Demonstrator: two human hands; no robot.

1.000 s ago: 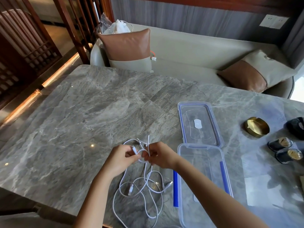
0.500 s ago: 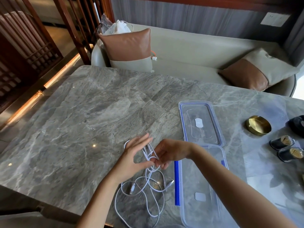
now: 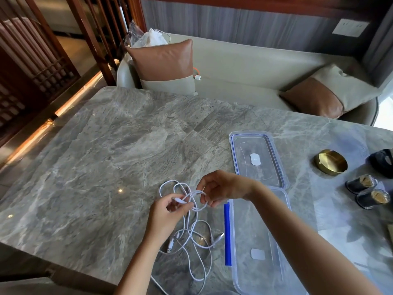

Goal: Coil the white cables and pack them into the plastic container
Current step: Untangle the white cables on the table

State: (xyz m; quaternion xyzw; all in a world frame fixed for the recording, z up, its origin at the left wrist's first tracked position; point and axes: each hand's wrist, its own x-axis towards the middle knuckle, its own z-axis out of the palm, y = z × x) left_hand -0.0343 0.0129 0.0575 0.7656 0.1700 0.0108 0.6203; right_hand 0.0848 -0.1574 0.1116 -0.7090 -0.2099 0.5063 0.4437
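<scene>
Left hand (image 3: 168,211) pinched thin white cable (image 3: 192,227) at plug end, right hand (image 3: 221,188) pinched the loop. I judged tangled slack could snag and spring it.

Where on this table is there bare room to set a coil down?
The left half of the marble table is bare, from the white cables to its left and far edges. A narrower strip lies between the lid and the brass dish. Crowded around the plastic container.
</scene>
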